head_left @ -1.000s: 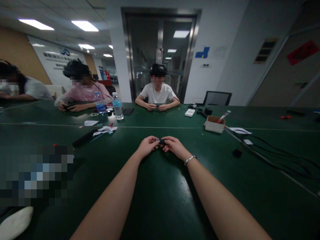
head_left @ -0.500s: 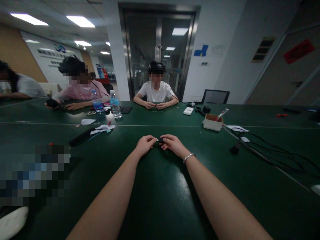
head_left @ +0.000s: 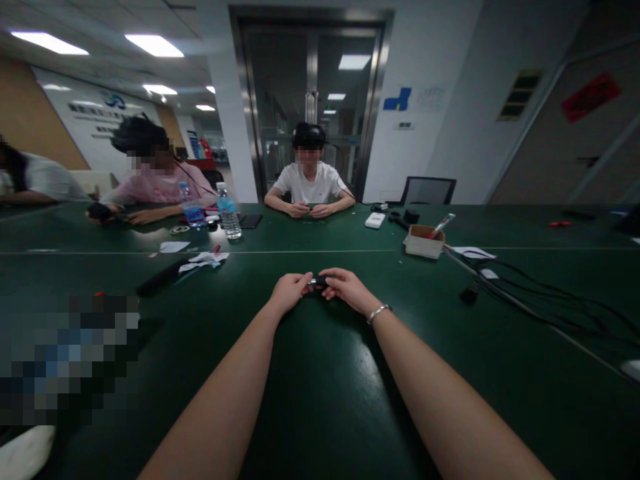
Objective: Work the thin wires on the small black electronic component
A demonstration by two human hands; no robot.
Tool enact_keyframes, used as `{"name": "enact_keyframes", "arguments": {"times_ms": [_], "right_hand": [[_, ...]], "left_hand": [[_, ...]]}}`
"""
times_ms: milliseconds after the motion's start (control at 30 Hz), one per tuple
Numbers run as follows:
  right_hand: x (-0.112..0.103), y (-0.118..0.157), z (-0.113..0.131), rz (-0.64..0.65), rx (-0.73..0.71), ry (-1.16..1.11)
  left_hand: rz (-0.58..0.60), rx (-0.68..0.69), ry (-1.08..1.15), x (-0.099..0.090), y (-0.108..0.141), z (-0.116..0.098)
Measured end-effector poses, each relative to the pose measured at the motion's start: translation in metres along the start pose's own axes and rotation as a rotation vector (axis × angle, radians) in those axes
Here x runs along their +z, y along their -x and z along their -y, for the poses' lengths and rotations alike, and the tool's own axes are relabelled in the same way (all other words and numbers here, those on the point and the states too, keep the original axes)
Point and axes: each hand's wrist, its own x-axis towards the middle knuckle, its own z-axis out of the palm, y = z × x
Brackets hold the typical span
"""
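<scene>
Between my two hands, just above the green table [head_left: 320,373], is a small dark object with a shiny silver end [head_left: 313,282]; its exact kind is too small to tell. My left hand [head_left: 291,292] pinches the silver end at the left. On the other side, my right hand [head_left: 347,288] grips the black body with thumb and fingers. A silver bracelet [head_left: 379,314] circles my right wrist. The fingers partly cover the object.
Papers [head_left: 204,261] and a long black item [head_left: 163,277] lie left. Bottles [head_left: 229,215] stand farther back. A small cardboard box [head_left: 424,243], a brush [head_left: 470,291] and black cables [head_left: 550,300] are right. A person [head_left: 309,177] sits opposite, others at left.
The silver end shows more clearly between my hands, and the left fingertips have shifted slightly left. The whole view has moved a little.
</scene>
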Motion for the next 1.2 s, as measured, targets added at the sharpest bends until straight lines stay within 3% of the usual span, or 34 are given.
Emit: {"name": "enact_keyframes", "arguments": {"times_ms": [233, 533, 1000, 1200], "right_hand": [[0.000, 0.002, 0.002, 0.025, -0.021, 0.019], [-0.001, 0.002, 0.002, 0.045, -0.029, -0.015], [0.003, 0.000, 0.001, -0.054, 0.008, -0.033], [0.004, 0.000, 0.002, -0.077, 0.022, -0.040]], "left_hand": [[-0.037, 0.005, -0.052, 0.000, -0.002, 0.001], [-0.080, -0.035, -0.114, 0.000, 0.005, -0.012], [-0.115, -0.052, -0.004, 0.006, 0.000, -0.003], [-0.131, 0.094, 0.160, 0.008, 0.007, -0.010]]}}
